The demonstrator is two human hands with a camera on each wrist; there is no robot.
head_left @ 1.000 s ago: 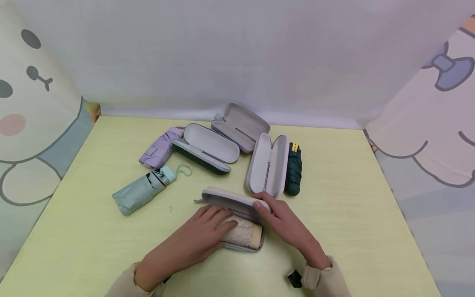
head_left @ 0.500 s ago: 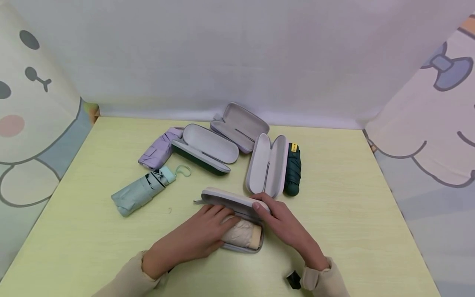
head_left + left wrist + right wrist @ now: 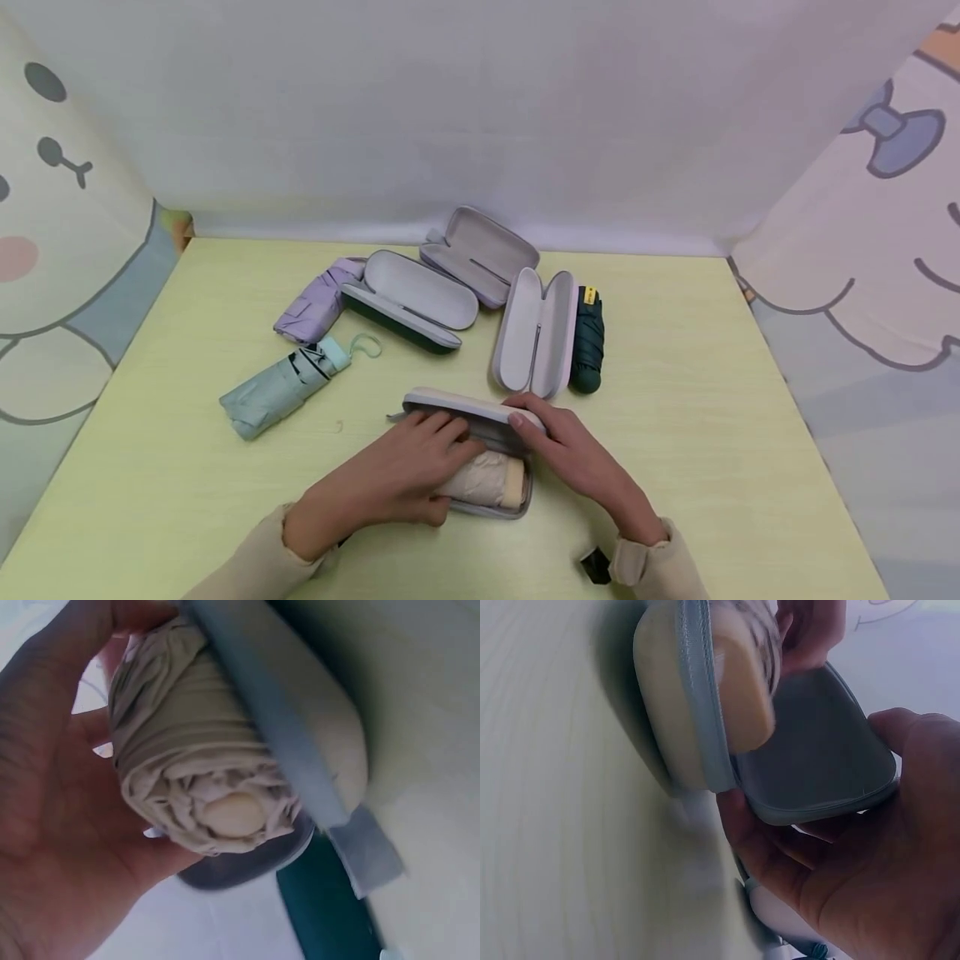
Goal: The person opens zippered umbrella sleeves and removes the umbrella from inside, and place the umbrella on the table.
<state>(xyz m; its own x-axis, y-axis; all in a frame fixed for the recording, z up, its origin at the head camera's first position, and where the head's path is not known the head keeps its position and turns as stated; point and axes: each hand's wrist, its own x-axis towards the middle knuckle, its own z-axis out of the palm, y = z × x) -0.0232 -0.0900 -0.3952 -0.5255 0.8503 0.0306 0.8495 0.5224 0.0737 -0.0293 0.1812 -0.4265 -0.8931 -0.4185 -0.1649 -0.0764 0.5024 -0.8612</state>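
Note:
A beige folded umbrella (image 3: pixel 483 482) lies lengthwise in the lower half of a cream hard case (image 3: pixel 461 404), whose lid is raised behind it. My left hand (image 3: pixel 393 471) grips the umbrella's left part, thumb in front and fingers over the top. In the left wrist view, the umbrella's wrapped end (image 3: pixel 217 802) sits at the case's edge within that hand's curl. My right hand (image 3: pixel 577 446) holds the right end of the lid between thumb and fingers. The right wrist view shows the umbrella's pale handle (image 3: pixel 742 697) beside the lid's grey lining (image 3: pixel 825 757).
Behind stand open hard cases: dark green (image 3: pixel 420 292), lavender (image 3: pixel 483 258) and pale pink (image 3: pixel 555 333). A purple umbrella (image 3: pixel 315 308) and a mint umbrella (image 3: pixel 277 392) lie left; a dark green umbrella (image 3: pixel 588 350) touches the pink case. A white curtain (image 3: pixel 465 125) borders the table's back.
The umbrella and the front case have shifted slightly towards me, and the lid sits a little lower. My left thumb has come round the front. The whole head view has drifted slightly.

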